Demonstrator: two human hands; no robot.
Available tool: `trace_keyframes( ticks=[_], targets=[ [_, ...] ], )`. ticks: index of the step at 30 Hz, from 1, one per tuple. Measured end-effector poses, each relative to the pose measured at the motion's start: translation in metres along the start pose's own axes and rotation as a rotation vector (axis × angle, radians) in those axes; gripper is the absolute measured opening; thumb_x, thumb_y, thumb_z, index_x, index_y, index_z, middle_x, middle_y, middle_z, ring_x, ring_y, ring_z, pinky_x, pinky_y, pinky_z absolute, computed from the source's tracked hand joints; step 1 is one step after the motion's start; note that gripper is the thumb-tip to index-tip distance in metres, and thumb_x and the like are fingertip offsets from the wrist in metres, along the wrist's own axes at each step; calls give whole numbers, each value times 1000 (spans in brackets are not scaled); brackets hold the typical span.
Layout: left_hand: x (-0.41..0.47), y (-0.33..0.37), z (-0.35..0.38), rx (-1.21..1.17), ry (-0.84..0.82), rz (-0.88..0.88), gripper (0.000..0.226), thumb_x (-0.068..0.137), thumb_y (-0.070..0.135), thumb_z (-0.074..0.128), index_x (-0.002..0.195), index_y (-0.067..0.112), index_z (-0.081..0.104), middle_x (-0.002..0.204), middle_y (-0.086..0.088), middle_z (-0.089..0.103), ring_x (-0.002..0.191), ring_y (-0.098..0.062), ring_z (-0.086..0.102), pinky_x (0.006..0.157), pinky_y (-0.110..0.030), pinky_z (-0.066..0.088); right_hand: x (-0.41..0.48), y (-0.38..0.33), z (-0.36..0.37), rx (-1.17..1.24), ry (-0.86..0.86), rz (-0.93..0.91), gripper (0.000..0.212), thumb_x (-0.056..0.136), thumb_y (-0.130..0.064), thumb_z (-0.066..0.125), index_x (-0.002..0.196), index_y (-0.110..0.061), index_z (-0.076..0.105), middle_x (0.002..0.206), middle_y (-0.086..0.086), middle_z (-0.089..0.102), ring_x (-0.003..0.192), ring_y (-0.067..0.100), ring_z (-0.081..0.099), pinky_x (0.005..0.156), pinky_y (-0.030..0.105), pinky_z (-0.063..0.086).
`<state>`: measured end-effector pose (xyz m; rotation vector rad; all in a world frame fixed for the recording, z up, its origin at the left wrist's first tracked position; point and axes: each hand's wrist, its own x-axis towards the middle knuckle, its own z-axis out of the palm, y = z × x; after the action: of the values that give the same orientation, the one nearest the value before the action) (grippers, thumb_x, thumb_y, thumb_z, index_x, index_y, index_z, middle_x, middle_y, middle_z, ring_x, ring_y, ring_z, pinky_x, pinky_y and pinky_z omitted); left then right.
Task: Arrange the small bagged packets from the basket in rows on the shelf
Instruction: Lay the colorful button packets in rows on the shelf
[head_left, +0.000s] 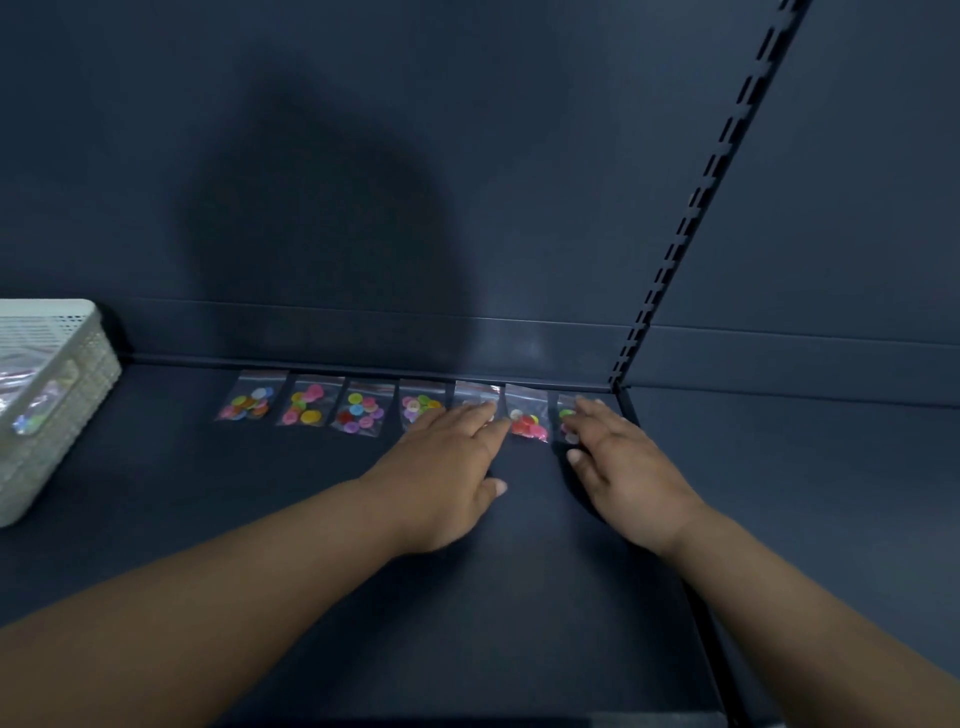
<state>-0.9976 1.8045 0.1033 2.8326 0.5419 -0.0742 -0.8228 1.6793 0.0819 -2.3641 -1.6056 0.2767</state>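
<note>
Several small clear packets of coloured buttons lie in one row along the back of the dark shelf (311, 519), from the leftmost packet (249, 397) to the rightmost packet (567, 415). My left hand (447, 462) lies flat with straight fingers over the fourth packet (418, 402) and fifth packet (475, 395). My right hand (618, 462) rests with straight fingers on the rightmost packet. A packet of red buttons (527, 418) shows between the two hands. A pale perforated basket (62, 395) at the far left holds more packets.
The shelf's back panel (363, 208) rises right behind the row. A slotted upright (691, 218) marks the shelf's right end, with another shelf bay (831, 493) beyond it.
</note>
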Motion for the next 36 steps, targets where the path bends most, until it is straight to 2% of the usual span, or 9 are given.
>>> trace_keyframes(
  ticks=[3,6,9,13,23,26,30,33,36],
  targets=[
    [-22,-11,0,-5,23,-3,58,98,39,39,149,19,20,159,4,11,145,-12,7,119,-30,5,-1,-17,0,-16,34,-38,44,99,-27,38,142,-20,38,156,1,22,145,17,14,118,26,10],
    [-42,-18,0,15,-14,46,34,97,35,39,129,23,44,138,7,40,130,-11,33,115,-32,21,1,-35,4,-45,73,-38,44,98,-26,39,142,-23,38,156,1,24,144,19,17,116,27,9],
    [-52,-23,2,42,-91,49,49,99,36,36,145,21,31,151,6,29,140,-12,22,114,-27,14,1,-39,12,-123,108,146,46,98,-28,36,143,-18,34,156,4,22,144,22,16,118,34,12],
    [-51,-32,1,31,-102,27,58,99,41,35,151,21,18,159,3,13,145,-11,10,115,-25,7,-3,-31,21,-129,-12,267,53,100,-35,28,149,-17,18,159,3,11,146,20,7,119,38,10],
    [-47,-43,2,-44,-86,56,59,99,36,40,151,21,17,160,4,9,146,-10,8,114,-21,8,-2,-28,14,-56,30,215,52,100,-36,33,148,-19,24,158,1,13,146,19,9,118,32,10],
    [-48,-44,1,-68,-44,79,57,99,32,41,150,22,19,160,5,7,146,-10,6,115,-22,9,0,-41,14,-85,42,128,50,100,-36,32,148,-23,24,158,1,17,146,17,10,119,33,8],
    [-52,-48,2,-21,-21,162,50,98,24,39,147,22,30,158,4,19,144,-11,14,112,-17,9,3,-50,19,-170,-39,89,51,100,-38,29,149,-27,18,157,-5,20,145,13,10,119,33,4],
    [-57,-55,3,21,-10,187,47,99,26,37,145,21,34,156,4,24,143,-11,17,107,-13,4,3,-57,16,-169,-16,116,51,100,-40,29,149,-25,21,157,-4,20,145,13,11,119,34,4],
    [-68,-66,3,22,-2,148,48,99,33,37,145,22,34,156,6,22,144,-11,14,111,-17,4,3,-75,12,-145,26,78,50,100,-38,30,147,-21,26,157,-1,18,145,13,9,117,31,0]
  ],
)
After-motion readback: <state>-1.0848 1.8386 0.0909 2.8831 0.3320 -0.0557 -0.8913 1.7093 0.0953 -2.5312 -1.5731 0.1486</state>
